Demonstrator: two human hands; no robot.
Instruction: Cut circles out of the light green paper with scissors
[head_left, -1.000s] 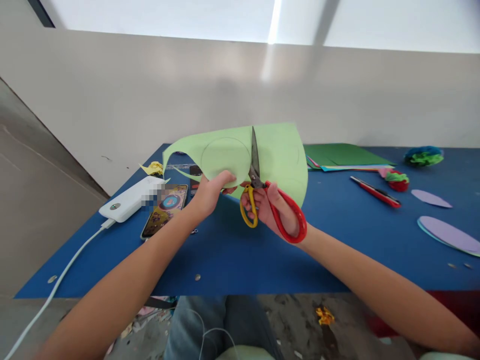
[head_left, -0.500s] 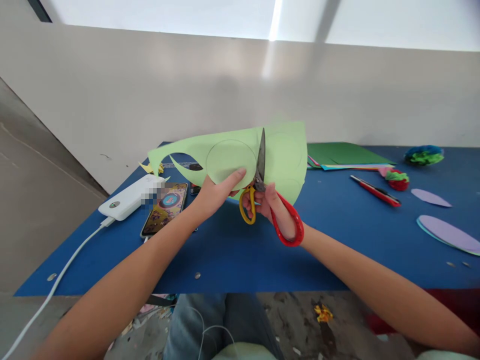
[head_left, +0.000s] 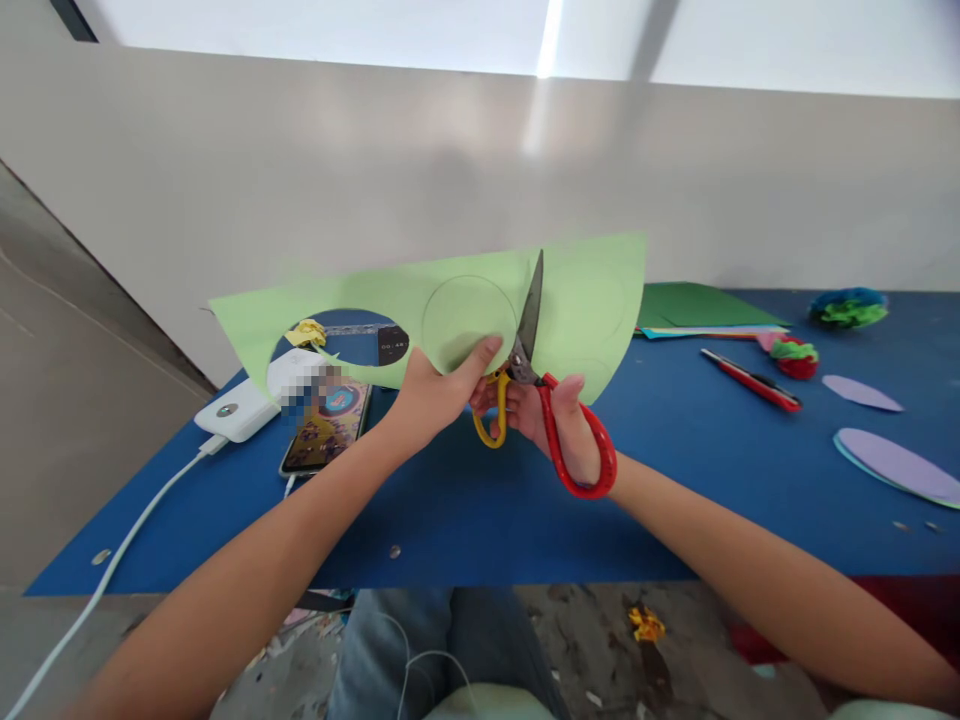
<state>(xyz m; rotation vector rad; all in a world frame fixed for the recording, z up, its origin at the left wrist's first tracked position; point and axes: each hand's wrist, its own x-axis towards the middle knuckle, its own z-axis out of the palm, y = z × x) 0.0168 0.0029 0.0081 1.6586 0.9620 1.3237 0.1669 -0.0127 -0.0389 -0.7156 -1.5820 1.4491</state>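
A light green paper sheet (head_left: 585, 290) is held up over the table, with a drawn oval near its middle and an oval hole at its left. My left hand (head_left: 442, 392) pinches its lower edge, thumb lying on the drawn oval. My right hand (head_left: 566, 425) grips scissors (head_left: 531, 315) by one red and one yellow handle. One blade points up in front of the paper, just right of the drawn oval; the other blade is hidden behind the sheet.
Left on the blue table (head_left: 450, 520) are a white power bank (head_left: 240, 408) with a cable and a phone (head_left: 326, 435). At right lie coloured paper sheets (head_left: 705, 305), a red utility knife (head_left: 750, 380), cut purple ovals (head_left: 900, 465) and paper flowers (head_left: 847, 310). A wall stands behind.
The paper's left end has spread out and down, its hole now facing me. The scissors have tilted and shifted slightly right at the tip, and my right thumb has lifted.
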